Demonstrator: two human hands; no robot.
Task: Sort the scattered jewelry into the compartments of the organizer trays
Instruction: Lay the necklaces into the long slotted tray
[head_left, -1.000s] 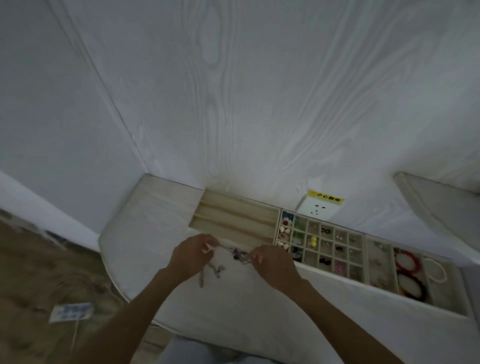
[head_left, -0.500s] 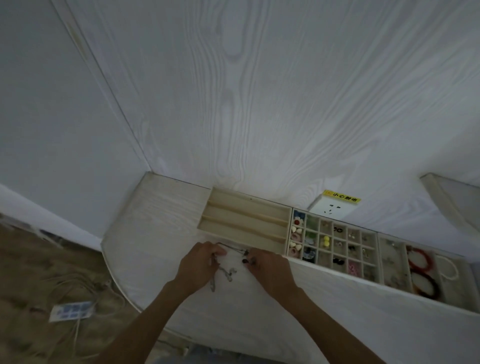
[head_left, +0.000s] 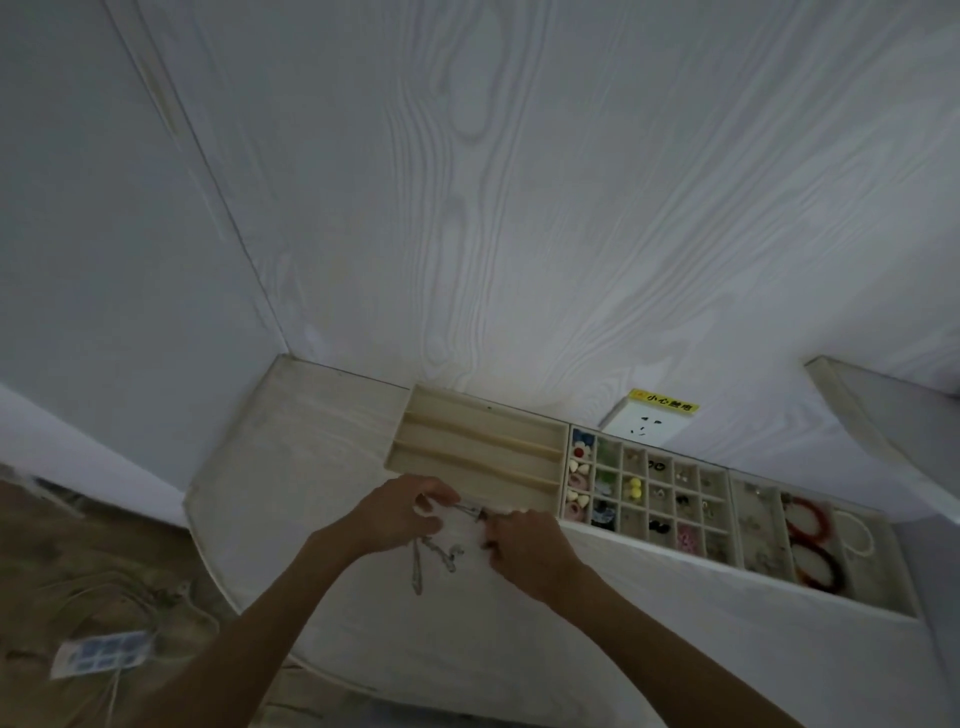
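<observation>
Head view. The left hand (head_left: 397, 512) and the right hand (head_left: 527, 540) are holding a thin silvery metal chain with small dark beads (head_left: 470, 512) stretched between them, just in front of the near wall of the pale wooden tray with three long slots (head_left: 478, 452). Both hands are pinching the chain between curled fingertips; how much of it lies inside each grip cannot be told. More thin silvery chain pieces (head_left: 434, 558) are lying loose on the white wood-grain table top (head_left: 291, 467), just below the hands.

Handling, as a judgement: the chain is looking very light, limp and slippery, likely to tangle or snag on the loose pieces beside it, so a hold at both ends, keeping it taut, is suiting it best; a fine link could break under a sharp pull.

To the right, touching the slotted tray, the beige felt-lined grid tray of small square compartments (head_left: 644, 493) is holding earrings and small charms: a red-and-white flower, yellow beads, dark studs, a pink piece. Next right, the beige tray with long compartments (head_left: 883, 561) is holding two red-and-black bead bracelets (head_left: 810, 540) and a white bead bracelet (head_left: 857, 530). The long slots are appearing empty, so the necklaces are seemingly still to be sorted. A white wall socket with a yellow label (head_left: 647, 423) is sitting behind the trays.
</observation>
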